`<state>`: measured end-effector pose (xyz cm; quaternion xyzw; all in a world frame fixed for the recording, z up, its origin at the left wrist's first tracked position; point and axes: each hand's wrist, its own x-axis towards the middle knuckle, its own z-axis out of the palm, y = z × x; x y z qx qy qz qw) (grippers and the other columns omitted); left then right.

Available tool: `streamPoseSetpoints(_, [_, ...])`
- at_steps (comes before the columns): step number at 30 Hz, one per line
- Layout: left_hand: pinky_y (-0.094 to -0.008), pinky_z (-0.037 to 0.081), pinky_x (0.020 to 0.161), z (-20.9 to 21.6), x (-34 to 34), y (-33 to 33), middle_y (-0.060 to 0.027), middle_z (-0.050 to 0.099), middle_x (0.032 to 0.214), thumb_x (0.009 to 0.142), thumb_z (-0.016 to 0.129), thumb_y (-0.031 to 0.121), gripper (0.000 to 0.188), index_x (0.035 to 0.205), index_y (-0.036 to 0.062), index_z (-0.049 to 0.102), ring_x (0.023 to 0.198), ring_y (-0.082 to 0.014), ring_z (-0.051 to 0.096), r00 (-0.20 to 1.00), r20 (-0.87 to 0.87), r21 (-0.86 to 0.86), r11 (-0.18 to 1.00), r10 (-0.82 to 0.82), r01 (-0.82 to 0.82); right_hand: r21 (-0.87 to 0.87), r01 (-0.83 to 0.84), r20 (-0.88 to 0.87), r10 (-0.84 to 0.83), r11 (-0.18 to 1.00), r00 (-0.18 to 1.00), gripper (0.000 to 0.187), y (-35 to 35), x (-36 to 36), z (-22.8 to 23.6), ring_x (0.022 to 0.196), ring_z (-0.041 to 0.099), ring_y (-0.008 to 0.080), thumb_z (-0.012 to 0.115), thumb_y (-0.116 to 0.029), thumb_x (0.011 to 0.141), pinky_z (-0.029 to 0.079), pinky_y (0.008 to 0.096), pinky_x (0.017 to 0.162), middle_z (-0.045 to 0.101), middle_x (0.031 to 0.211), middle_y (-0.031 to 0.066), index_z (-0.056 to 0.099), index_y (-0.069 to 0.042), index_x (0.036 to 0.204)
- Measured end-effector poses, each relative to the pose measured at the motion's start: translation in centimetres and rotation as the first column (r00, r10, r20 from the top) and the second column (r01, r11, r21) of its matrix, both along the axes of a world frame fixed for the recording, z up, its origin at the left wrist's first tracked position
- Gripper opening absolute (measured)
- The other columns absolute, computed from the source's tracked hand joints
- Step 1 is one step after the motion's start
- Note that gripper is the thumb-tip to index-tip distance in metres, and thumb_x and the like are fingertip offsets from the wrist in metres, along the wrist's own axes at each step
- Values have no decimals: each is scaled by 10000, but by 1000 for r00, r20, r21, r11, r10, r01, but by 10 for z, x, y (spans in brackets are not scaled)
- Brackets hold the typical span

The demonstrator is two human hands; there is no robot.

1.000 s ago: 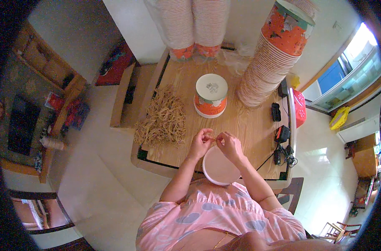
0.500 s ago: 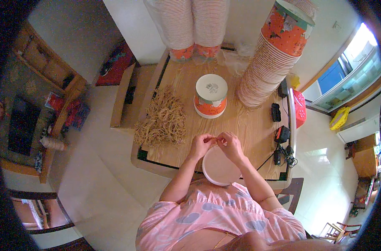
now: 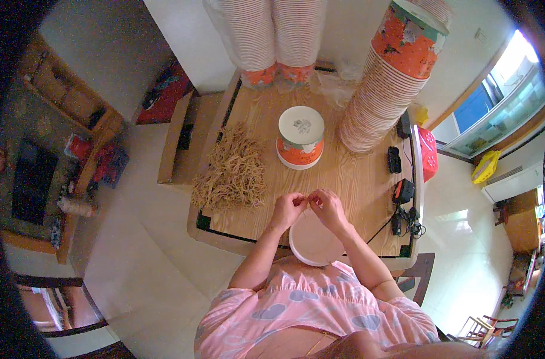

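A white-rimmed paper tub [image 3: 316, 240] rests against my front at the table's near edge, its pale round inside facing up. Over its far rim my left hand [image 3: 289, 209] and my right hand [image 3: 327, 209] meet, the fingertips of each pinched together. Whatever lies between them is too small and hidden to name. To the left of my hands spreads a heap of tan twisted cords [image 3: 231, 170]. Straight ahead stands an upside-down paper tub [image 3: 300, 154], orange and green with a white base.
A tall leaning stack of nested tubs [image 3: 385, 90] rises at the back right. Two plastic-wrapped stacks [image 3: 248, 36] stand at the back. Along the right edge lie a black-and-orange device [image 3: 402, 191] and coiled cables [image 3: 413, 224]. A cardboard box [image 3: 178, 140] sits left of the wooden table [image 3: 272, 110].
Almost nothing differs. Both hands keep their pinch at the tub's far rim, with only a slight shift of the fingers.
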<state>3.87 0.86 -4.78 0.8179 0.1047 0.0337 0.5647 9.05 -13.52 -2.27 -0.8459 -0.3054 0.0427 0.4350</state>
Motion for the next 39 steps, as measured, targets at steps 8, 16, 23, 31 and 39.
streamPoseSetpoints(8, [-272, 485, 624, 3, -2, -2, -79, 648, 754, 748, 627, 92, 113, 834, 19, 630, 682, -138, 613, 999, 0, 56, 997, 51, -51, -6, -19, 3, 19, 1000, 1000, 88, -1, 2, -3, 685, 567, 244, 594, -48, 703, 470, 325, 623, 572, 736, 116, 568, -12, 779])
streamPoseSetpoints(16, [-271, 487, 658, -9, 0, -2, -76, 652, 800, 749, 618, 72, 125, 861, 19, 635, 720, -137, 611, 1000, -7, 12, 1000, 28, -28, -17, 48, -70, -49, 999, 996, 92, -4, 1, -6, 674, 575, 237, 606, -60, 698, 471, 322, 612, 578, 729, 119, 562, -17, 766])
streamPoseSetpoints(23, [-241, 468, 587, -18, 0, 1, -58, 646, 729, 777, 604, 116, 148, 885, 19, 636, 647, -97, 591, 999, 51, -148, 989, 9, -1, -37, 44, -29, -45, 998, 999, 102, -2, -1, -5, 657, 566, 240, 612, -65, 703, 466, 332, 602, 568, 724, 118, 550, -16, 767])
streamPoseSetpoints(31, [-279, 482, 674, -3, 2, 0, -73, 656, 796, 756, 638, 130, 137, 848, 30, 654, 713, -141, 609, 999, -50, -70, 997, 10, -14, -25, 42, 24, -41, 999, 999, 96, -2, -1, -6, 658, 561, 246, 605, -63, 696, 461, 338, 604, 565, 712, 113, 541, -19, 752])
streamPoseSetpoints(39, [-259, 485, 640, -3, 3, 1, -61, 651, 751, 735, 654, 116, 119, 821, 34, 648, 677, -123, 601, 998, -57, -84, 996, 15, -20, 22, 56, -29, -56, 998, 998, 91, -2, 0, -8, 660, 554, 299, 609, -128, 704, 445, 389, 598, 573, 674, 123, 562, -53, 727])
